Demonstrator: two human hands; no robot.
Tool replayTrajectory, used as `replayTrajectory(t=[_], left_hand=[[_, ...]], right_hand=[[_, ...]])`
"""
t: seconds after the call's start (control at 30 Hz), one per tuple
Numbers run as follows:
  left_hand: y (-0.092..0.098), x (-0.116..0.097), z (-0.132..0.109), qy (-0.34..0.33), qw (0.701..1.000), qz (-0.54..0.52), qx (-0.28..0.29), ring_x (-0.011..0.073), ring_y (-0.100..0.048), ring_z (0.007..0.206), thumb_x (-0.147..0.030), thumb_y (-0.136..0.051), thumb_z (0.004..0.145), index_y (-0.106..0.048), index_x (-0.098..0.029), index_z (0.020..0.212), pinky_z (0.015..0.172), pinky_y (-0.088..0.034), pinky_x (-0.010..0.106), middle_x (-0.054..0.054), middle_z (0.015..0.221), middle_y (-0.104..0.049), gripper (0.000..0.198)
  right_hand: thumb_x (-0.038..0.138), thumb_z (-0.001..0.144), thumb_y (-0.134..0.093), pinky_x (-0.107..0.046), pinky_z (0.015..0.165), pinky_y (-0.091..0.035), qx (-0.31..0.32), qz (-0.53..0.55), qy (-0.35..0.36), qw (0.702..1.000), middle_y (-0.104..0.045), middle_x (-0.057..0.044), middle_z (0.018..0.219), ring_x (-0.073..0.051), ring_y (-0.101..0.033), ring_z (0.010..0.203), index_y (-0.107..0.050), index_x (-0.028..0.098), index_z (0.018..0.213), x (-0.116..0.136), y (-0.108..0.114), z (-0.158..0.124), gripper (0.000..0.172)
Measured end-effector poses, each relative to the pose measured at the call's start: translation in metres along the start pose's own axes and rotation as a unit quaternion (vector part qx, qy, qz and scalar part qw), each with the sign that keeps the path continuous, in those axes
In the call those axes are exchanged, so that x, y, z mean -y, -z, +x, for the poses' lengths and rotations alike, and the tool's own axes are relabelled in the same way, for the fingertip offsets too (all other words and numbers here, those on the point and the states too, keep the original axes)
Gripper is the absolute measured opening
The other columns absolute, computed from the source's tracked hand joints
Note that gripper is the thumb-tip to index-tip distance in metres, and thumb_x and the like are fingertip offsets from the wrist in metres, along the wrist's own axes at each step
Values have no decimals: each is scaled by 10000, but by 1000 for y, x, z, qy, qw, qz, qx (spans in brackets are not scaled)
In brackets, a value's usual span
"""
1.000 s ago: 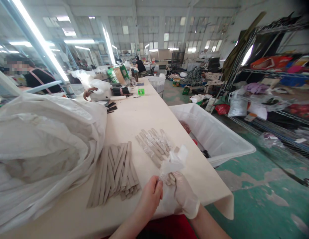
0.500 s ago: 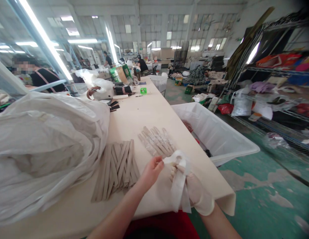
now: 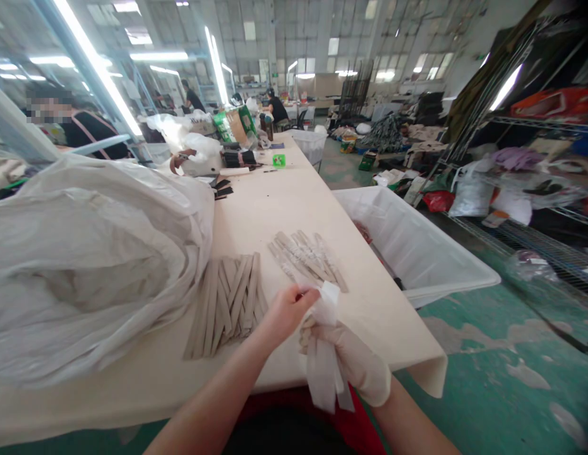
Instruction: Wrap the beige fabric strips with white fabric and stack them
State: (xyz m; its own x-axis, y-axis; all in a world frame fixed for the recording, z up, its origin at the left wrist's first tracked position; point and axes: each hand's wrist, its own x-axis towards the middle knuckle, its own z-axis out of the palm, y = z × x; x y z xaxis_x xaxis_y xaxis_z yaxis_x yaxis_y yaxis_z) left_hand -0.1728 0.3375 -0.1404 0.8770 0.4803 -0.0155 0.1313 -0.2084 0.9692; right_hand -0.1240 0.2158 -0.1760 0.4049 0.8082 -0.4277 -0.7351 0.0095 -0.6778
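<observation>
Both hands are at the near edge of the cloth-covered table. My bare left hand pinches the upper part of a white translucent strip. My right hand, in a pale glove, is closed on the same strip, whose loose ends hang below the fingers. Just beyond my hands lies a bunch of beige strips with clear wrapping on them. To the left of my left hand, a pile of bare beige fabric strips rests on the table.
A large white plastic sack covers the table's left side. Right of the table stands a white plastic bin. Wire shelves with bags are farther right. A small green box sits toward the far end. A person is at the left.
The white strip's upper loop has been drawn in, and my right hand has shifted left, closer to my left hand. The camera view has tilted slightly.
</observation>
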Motion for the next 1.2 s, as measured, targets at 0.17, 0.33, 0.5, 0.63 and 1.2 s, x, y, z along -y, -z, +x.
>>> replayTrajectory(t=[0.17,0.33,0.5,0.63,1.2], left_hand=[[8,-5,-6,99,989,-110,-8,67,-345,441,-415,-473,776,-590,-129,710,460,-257,209,-60,462,-404,316],[10,-5,-5,99,991,-84,-11,65,-341,418,-401,-439,794,-558,-144,657,443,-248,203,-58,436,-412,315],[7,13,7,63,996,9,-62,74,-386,428,-367,-443,797,-479,-168,610,443,-289,209,-55,473,-436,275],[8,18,11,45,997,16,-59,78,-393,464,-366,-456,801,-489,-168,639,455,-292,205,-60,491,-416,258],[12,17,7,50,994,-39,-87,83,-407,511,-357,-478,787,-513,-163,691,497,-315,213,-52,559,-446,219]], right_hand=[[376,601,-786,-250,583,-473,45,107,-65,991,-554,36,577,-85,-505,511,-624,139,768,12,2,-8,332],[397,627,-763,-205,502,-427,68,118,-101,986,-500,56,526,-57,-428,451,-635,135,728,10,7,-3,308],[412,621,-733,-229,536,-431,49,-34,-52,997,-591,2,603,-85,-492,502,-678,121,736,5,2,-11,318],[423,586,-751,-241,514,-378,39,-104,-25,994,-577,3,555,-103,-486,501,-668,132,684,2,-2,-15,318],[545,663,-678,-224,433,-206,64,10,-65,996,-397,60,475,-60,-275,421,-578,151,652,-14,6,2,407]])
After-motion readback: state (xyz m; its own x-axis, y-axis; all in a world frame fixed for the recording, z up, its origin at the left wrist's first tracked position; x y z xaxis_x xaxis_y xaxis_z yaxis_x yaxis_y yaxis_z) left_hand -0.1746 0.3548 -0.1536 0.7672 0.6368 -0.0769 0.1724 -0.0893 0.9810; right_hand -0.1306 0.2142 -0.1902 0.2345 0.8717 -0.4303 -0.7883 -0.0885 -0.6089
